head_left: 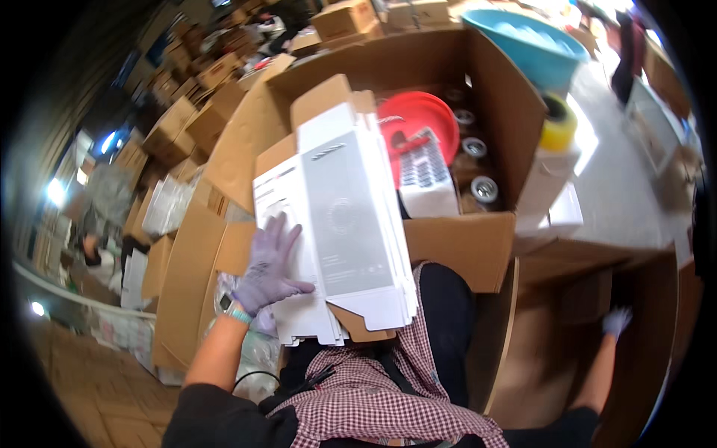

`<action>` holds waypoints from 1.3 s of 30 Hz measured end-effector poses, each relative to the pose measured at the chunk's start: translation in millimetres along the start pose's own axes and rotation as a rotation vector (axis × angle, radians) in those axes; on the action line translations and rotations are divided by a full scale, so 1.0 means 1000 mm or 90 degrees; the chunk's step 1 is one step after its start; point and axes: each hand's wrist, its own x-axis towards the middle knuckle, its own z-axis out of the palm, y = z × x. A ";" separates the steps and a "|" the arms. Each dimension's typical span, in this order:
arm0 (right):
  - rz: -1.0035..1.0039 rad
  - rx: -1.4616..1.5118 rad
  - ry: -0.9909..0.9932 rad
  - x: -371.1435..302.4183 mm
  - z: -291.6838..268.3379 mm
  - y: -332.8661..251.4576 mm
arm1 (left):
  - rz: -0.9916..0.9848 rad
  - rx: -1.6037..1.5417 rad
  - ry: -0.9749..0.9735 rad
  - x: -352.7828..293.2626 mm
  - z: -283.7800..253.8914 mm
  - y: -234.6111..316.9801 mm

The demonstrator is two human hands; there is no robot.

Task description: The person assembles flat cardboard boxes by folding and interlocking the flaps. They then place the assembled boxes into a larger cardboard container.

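Observation:
My left hand (270,270), in a light purple glove, lies with spread fingers on a stack of flattened white cartons (290,224). Partly over them rests another pile of flat cartons, with a grey printed panel (349,224) on top and brown inner flaps at its ends. The stack leans on the near side of a large open cardboard box (463,243). Off to the right, my right hand (617,321), also gloved, reaches down into a second deep cardboard box (538,358). Its fingers look stretched out beside the brown inner wall, small and a little blurred.
The large box holds a red round plastic lid or basin (437,112), a white patterned carton (429,179) and several metal-topped jars or cans (484,190). Behind stands a blue tub (523,41). A yellow tape roll (559,123) sits at right. Brown cartons (168,131) pile up left.

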 end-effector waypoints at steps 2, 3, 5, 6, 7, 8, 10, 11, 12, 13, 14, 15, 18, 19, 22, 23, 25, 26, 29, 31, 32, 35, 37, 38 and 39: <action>0.013 0.042 0.296 -0.049 -0.062 -0.025 | -0.051 0.010 -0.110 -0.031 0.019 -0.008; 0.028 0.051 0.457 -0.080 -0.077 -0.027 | -0.042 0.007 -0.165 -0.032 0.027 -0.010; -0.017 0.402 0.329 -0.148 -0.169 -0.062 | -0.004 -0.015 -0.203 -0.042 0.024 -0.009; -0.010 0.567 0.271 -0.182 -0.216 -0.079 | 0.018 -0.026 -0.225 -0.049 0.023 -0.008; -0.111 0.670 0.407 -0.219 -0.268 -0.109 | 0.046 -0.034 -0.197 -0.053 0.028 -0.009; -0.215 0.770 0.452 -0.259 -0.325 -0.143 | 0.056 -0.036 -0.168 -0.058 0.035 -0.012; -0.476 0.775 0.509 -0.309 -0.398 -0.205 | 0.069 -0.043 -0.120 -0.062 0.052 -0.024; -0.693 0.872 0.377 -0.325 -0.427 -0.223 | 0.078 -0.100 -0.057 -0.066 0.045 -0.024; -0.838 0.753 0.497 -0.339 -0.441 -0.236 | 0.090 -0.158 -0.039 -0.070 0.043 -0.035; -0.910 0.641 0.445 -0.355 -0.464 -0.239 | 0.105 -0.217 -0.016 -0.070 0.045 -0.048; -0.961 0.515 0.449 -0.362 -0.478 -0.244 | 0.119 -0.273 0.013 -0.079 0.049 -0.056; -1.001 0.463 0.418 -0.359 -0.483 -0.248 | 0.113 -0.233 0.046 -0.094 0.052 -0.062; -1.030 0.389 0.408 -0.351 -0.471 -0.255 | 0.087 -0.113 0.135 -0.138 0.068 -0.082; -1.017 0.383 0.421 -0.355 -0.465 -0.255 | 0.074 -0.080 0.148 -0.159 0.091 -0.088; -1.045 0.391 0.465 -0.359 -0.451 -0.254 | 0.044 -0.198 0.188 -0.195 0.137 -0.086; -1.070 0.388 0.464 -0.363 -0.458 -0.247 | 0.075 -0.224 0.230 -0.195 0.130 -0.082; -1.083 0.439 0.488 -0.370 -0.483 -0.225 | 0.114 -0.212 0.266 -0.187 0.092 -0.083; -1.044 0.504 0.500 -0.375 -0.504 -0.212 | 0.118 -0.209 0.286 -0.190 0.076 -0.089; -1.062 0.786 0.565 -0.388 -0.578 -0.169 | 0.117 -0.739 0.535 -0.178 0.013 -0.093; -1.180 0.855 0.588 -0.423 -0.639 -0.129 | 0.212 -0.687 0.782 -0.180 -0.065 -0.080; -1.267 0.798 0.606 -0.431 -0.661 -0.113 | 0.322 -0.785 0.896 -0.177 -0.107 -0.064; -1.530 0.864 0.562 -0.473 -0.701 -0.076 | 0.130 -0.390 1.154 -0.179 -0.178 -0.062; -1.691 0.963 0.333 -0.496 -0.708 -0.050 | 0.069 -0.366 1.138 -0.178 -0.196 -0.062; -1.742 1.016 0.209 -0.507 -0.707 -0.046 | 0.040 -0.349 1.064 -0.184 -0.198 -0.065; -1.753 1.054 0.206 -0.514 -0.705 -0.044 | 0.048 -0.350 0.991 -0.189 -0.200 -0.062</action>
